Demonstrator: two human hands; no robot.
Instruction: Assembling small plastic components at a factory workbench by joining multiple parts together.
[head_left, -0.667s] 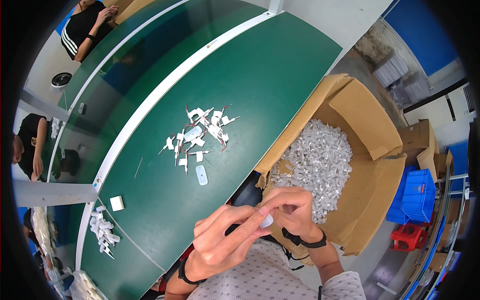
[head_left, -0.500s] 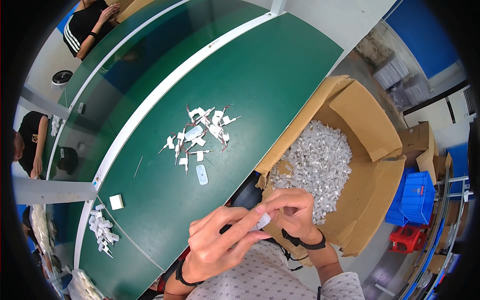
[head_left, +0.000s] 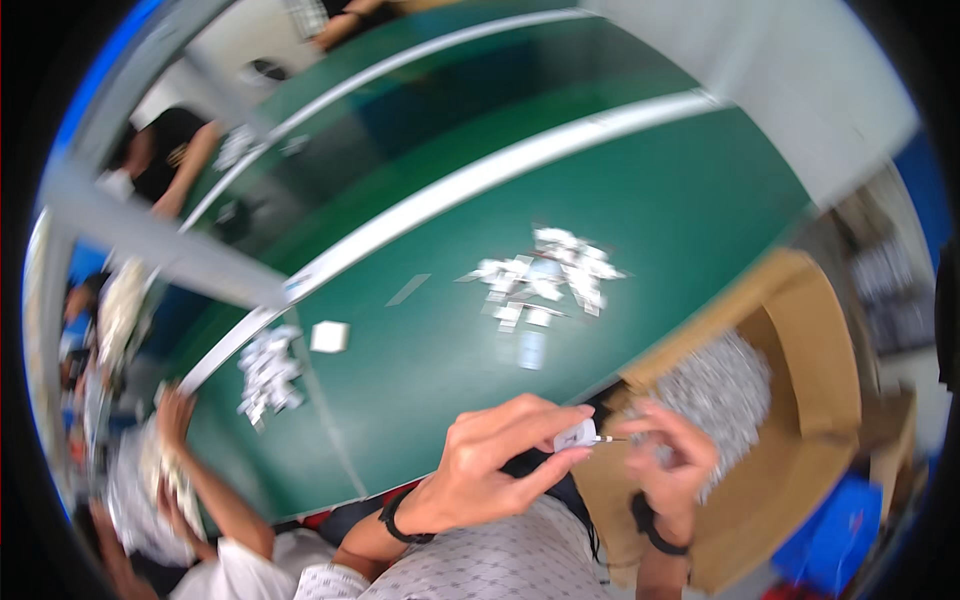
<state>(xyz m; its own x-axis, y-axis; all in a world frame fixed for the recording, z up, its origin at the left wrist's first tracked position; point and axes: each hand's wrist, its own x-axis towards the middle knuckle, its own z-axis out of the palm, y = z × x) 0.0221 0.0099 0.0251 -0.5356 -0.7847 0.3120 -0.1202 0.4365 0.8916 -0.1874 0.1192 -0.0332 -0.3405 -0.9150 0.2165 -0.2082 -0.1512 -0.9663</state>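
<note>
My left hand [head_left: 505, 460] pinches a small white plastic piece [head_left: 574, 436] between thumb and fingers, near the table's front edge. A thin metal-looking tip sticks out of the piece toward my right hand [head_left: 675, 460]. The right hand is curled beside that tip, in front of the cardboard box. Motion blurs its fingers, so whether they grip anything is unclear. Beyond the hands, a loose pile of small white parts [head_left: 550, 275] lies on the green table [head_left: 420, 400]. Closer to me than the pile is a pale blue oval piece [head_left: 532, 350].
An open cardboard box [head_left: 815, 475] full of small pale parts [head_left: 715, 395] stands at the right. A second heap of white parts [head_left: 268, 375] and a white block [head_left: 329, 337] sit left on the table. Another person's arm [head_left: 225, 490] reaches in at lower left, beside a plastic bag.
The view has swung, so the table contents appear farther right. My right hand has drawn away from the white piece, which stays in my left hand. Another person's arm now shows at lower left.
</note>
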